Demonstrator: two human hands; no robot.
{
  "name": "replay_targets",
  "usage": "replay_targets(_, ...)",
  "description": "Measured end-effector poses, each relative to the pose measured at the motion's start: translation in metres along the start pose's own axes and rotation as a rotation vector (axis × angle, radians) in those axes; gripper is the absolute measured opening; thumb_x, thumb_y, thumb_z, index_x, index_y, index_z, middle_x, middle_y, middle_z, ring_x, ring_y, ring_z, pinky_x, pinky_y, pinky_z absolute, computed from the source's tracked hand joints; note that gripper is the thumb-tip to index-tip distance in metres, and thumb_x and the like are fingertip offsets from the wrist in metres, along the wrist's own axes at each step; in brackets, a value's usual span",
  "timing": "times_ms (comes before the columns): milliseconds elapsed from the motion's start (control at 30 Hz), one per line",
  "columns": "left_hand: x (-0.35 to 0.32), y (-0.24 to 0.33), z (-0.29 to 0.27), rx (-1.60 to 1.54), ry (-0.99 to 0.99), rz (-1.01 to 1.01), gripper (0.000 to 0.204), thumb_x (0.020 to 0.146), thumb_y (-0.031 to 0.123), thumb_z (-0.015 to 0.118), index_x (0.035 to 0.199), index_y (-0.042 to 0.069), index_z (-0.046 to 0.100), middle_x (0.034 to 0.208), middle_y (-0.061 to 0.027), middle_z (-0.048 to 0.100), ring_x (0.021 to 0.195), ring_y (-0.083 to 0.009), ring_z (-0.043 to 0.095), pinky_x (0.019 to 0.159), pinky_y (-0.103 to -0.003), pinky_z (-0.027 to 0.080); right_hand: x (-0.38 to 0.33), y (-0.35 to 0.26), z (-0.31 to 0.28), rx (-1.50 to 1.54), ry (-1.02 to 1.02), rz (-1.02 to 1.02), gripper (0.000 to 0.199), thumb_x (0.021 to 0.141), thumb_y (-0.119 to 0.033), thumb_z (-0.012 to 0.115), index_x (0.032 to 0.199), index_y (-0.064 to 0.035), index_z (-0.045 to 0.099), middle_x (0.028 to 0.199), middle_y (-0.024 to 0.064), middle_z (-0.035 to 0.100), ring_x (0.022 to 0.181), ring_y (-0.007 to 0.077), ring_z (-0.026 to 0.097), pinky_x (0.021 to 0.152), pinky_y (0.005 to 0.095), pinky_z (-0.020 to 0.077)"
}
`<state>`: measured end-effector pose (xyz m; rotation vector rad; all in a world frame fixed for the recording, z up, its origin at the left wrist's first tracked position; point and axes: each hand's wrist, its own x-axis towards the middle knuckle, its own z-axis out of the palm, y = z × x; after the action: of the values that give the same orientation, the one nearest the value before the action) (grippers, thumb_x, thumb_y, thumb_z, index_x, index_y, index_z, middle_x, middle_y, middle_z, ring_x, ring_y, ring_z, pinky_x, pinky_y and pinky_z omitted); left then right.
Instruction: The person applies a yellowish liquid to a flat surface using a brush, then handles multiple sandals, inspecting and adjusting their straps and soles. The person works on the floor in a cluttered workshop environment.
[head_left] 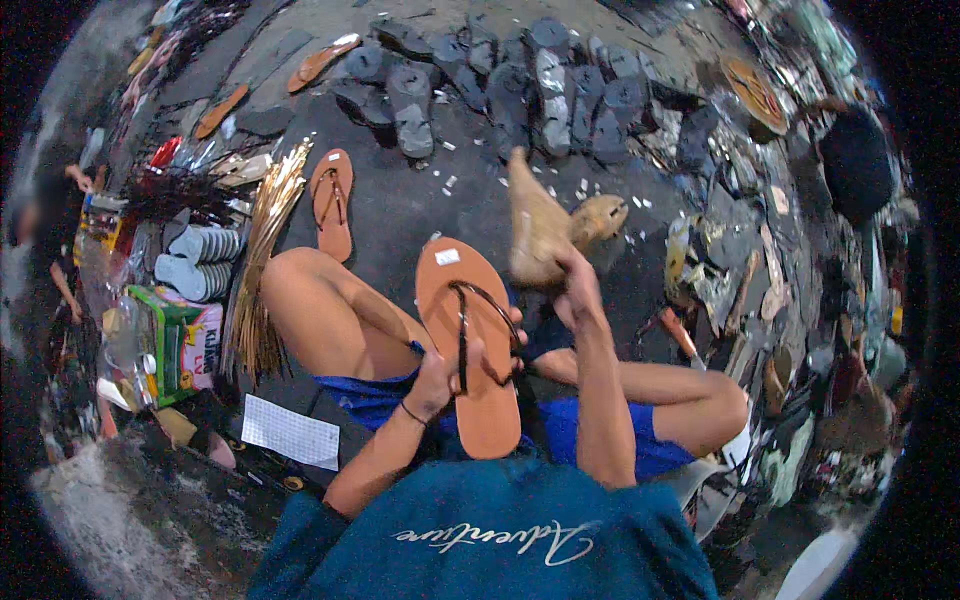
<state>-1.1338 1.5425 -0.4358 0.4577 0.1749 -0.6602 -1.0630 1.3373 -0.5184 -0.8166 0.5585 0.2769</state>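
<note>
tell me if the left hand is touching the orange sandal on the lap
Touching. The head view shows the left hand gripping the orange sandal at its black strap, fingers wrapped over the sole's edge.

Sandal workshop, dark soles (520,90) heaped, tools (740,290) on floor

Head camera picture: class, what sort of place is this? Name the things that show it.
Probably a floor-level sandal-making workshop: the left hand holds a tan sandal, rows of dark soles lie ahead, and another finished sandal rests nearby.
</note>
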Motion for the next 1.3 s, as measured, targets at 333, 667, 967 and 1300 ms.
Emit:
replay_targets(333,0.055,0.05,-0.062,-0.028,0.088,0.177,0.066,0.09,0.052,0.045,0.129,0.0,0.036,0.125,-0.0181,0.048,0.105,-0.0266,0.056,0.083,-0.038,0.052,-0.201,-0.044,0.052,-0.377,-0.19,0.064,0.069,0.078,-0.032,0.061,0.129,0.0072,0.035,0.119,0.0229,0.052,0.104,0.0316,0.057,0.086,0.0426,0.0485)
replay_targets(667,0.014,0.01,-0.024,-0.044,0.116,0.256,0.099,0.077,0.08,0.023,0.136,0.0,0.029,0.125,-0.0224,0.049,0.092,-0.0283,0.061,0.075,-0.037,0.054,-0.173,0.021,0.12,-1.441,-0.018,-0.739,0.066,0.076,-0.022,0.067,0.128,0.006,0.039,0.121,0.0202,0.052,0.104,0.0325,0.054,0.085,0.0372,0.0483)
replay_targets(967,0.031,0.029,-0.02,-0.024,0.083,0.222,0.08,0.085,0.064,0.042,0.133,0.001,0.032,0.119,-0.018,0.052,0.098,-0.0249,0.058,0.084,-0.036,0.05,-0.162,0.007,0.125,-1.41,0.083,-1.027,0.06,0.077,-0.022,0.067,0.125,0.0051,0.044,0.119,0.0198,0.054,0.105,0.0333,0.056,0.087,0.0365,0.0482)
replay_targets(1300,0.031,0.036,0.008,0.656,0.118,0.248,0.102,0.061,0.055,0.077,0.132,0.001,0.028,0.12,-0.0117,0.047,0.11,-0.0228,0.05,0.093,-0.036,0.043,-0.148,-0.037,0.101,-1.222,-0.094,-1.007,0.054,0.075,-0.018,0.066,0.123,0.0019,0.05,0.114,0.0218,0.051,0.104,0.0324,0.051,0.091,0.0371,0.0421)
